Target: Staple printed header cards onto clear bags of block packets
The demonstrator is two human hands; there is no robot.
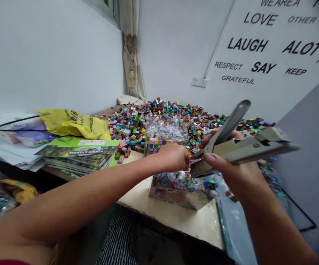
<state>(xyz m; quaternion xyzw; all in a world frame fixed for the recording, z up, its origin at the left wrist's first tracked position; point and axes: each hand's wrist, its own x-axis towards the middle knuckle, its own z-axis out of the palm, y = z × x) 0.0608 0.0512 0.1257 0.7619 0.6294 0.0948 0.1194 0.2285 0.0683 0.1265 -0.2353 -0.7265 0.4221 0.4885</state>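
My right hand (231, 162) is wrapped round a metal plier stapler (247, 147), whose jaws point left over the table. Close to those jaws is my left hand (174, 157), its fingers curled together; what they hold, if anything, is hidden behind the hand. Below both hands stands a clear box (181, 195) with plastic bags of small coloured bricks in it. A second clear container (155, 141) with bricks and clear plastic is just behind my left hand.
A large heap of coloured bricks (132, 125) covers the back of the table (134, 191). At left are stacked green booklets (79, 156), a yellow bag (74, 123) and papers (7, 151). Flat clear bags (233, 224) lie at the right edge.
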